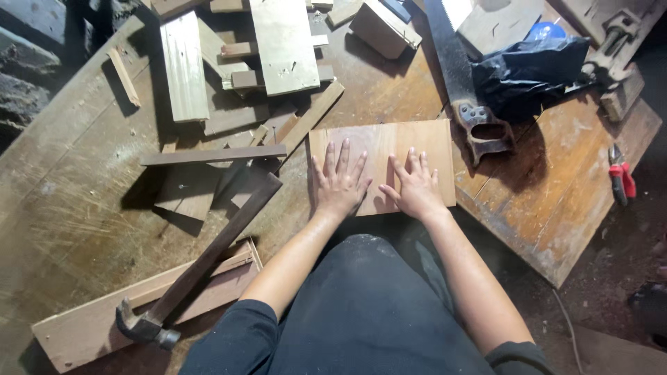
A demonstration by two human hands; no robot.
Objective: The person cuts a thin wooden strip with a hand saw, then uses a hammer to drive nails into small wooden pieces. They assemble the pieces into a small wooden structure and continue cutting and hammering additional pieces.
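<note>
A flat rectangular wooden board [389, 142] lies on the worn workbench [69, 201] right in front of me. My left hand [339, 182] rests palm down on its left half, fingers spread. My right hand [415, 186] lies flat on the board beside it, fingers spread too. Neither hand grips anything. My dark-clothed torso hides the bench's near edge.
A claw hammer [149, 326] lies on a long plank [90, 323] at the near left. Wood offcuts and planks [184, 66] crowd the far left. A hand saw [462, 83], a dark plastic bag [528, 69], a clamp [615, 42] and red-handled pliers [620, 177] sit to the right.
</note>
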